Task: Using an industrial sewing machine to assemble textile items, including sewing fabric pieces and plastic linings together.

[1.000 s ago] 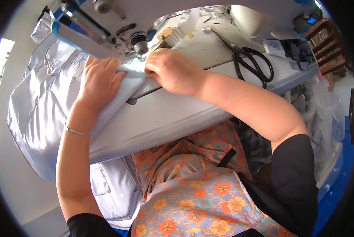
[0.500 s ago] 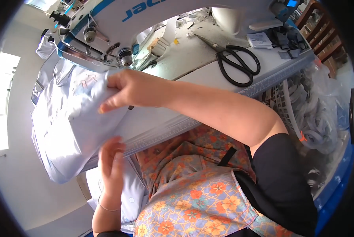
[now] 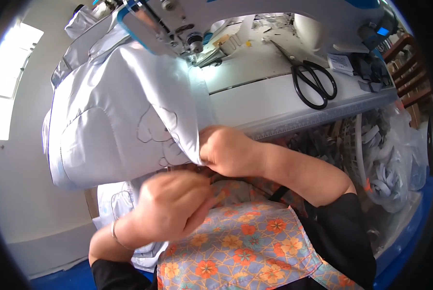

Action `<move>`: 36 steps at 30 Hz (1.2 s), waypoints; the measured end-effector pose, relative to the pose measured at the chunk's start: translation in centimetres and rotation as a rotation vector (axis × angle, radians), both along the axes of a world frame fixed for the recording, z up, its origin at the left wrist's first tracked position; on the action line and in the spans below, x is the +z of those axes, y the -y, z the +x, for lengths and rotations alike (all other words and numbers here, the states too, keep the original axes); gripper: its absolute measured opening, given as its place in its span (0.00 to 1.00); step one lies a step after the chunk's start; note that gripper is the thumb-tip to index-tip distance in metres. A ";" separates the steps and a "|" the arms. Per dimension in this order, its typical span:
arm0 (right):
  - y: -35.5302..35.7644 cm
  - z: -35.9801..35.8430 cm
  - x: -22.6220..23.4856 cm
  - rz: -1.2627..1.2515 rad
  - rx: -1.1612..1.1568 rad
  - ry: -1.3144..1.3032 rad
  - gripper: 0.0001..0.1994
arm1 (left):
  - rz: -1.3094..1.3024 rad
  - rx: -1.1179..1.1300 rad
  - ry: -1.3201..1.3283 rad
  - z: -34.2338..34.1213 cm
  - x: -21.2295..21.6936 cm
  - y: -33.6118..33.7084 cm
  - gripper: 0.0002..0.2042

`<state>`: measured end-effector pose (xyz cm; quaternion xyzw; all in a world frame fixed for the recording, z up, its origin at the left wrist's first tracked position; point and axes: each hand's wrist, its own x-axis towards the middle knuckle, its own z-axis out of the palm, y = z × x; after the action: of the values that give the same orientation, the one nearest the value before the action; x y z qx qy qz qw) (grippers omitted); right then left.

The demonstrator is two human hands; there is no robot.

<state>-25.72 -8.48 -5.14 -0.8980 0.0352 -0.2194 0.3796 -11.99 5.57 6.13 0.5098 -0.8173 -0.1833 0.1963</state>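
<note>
- Pulling the fabric (image 3: 124,121) off the bench (image 3: 274,96), the right hand (image 3: 226,151) now pinches its lower edge.
- Left hand (image 3: 170,205), curled just below that grip, has dropped from flat on the cloth.

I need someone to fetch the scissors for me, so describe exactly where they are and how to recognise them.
Start at the white sewing machine standing on the long white work table. On the tabletop under the machine's arm, toward the person's right, lie the black-handled scissors, blades pointing away from the person. They are the only large dark tool there, with two big black loop handles; the things beside them are small scraps and a paper tag.
</note>
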 end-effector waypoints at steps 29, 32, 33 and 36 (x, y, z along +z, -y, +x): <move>3.9 3.8 0.6 0.202 -0.258 -0.113 0.10 | -0.371 0.079 0.762 16.8 -1.9 18.0 0.11; 4.1 4.1 1.1 0.221 -0.240 -0.041 0.11 | -0.546 0.155 0.700 17.3 -0.5 16.9 0.08; 4.0 4.1 1.4 0.246 -0.236 -0.057 0.12 | -0.658 0.159 0.614 16.8 0.4 15.7 0.07; 4.3 3.3 0.8 0.149 -0.212 0.019 0.13 | -0.765 0.269 0.630 12.9 2.6 9.1 0.10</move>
<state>-22.42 -12.73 -4.37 -0.8565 0.1424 -0.2638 0.4201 0.91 -3.53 8.75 0.5327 -0.7725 0.3184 0.1348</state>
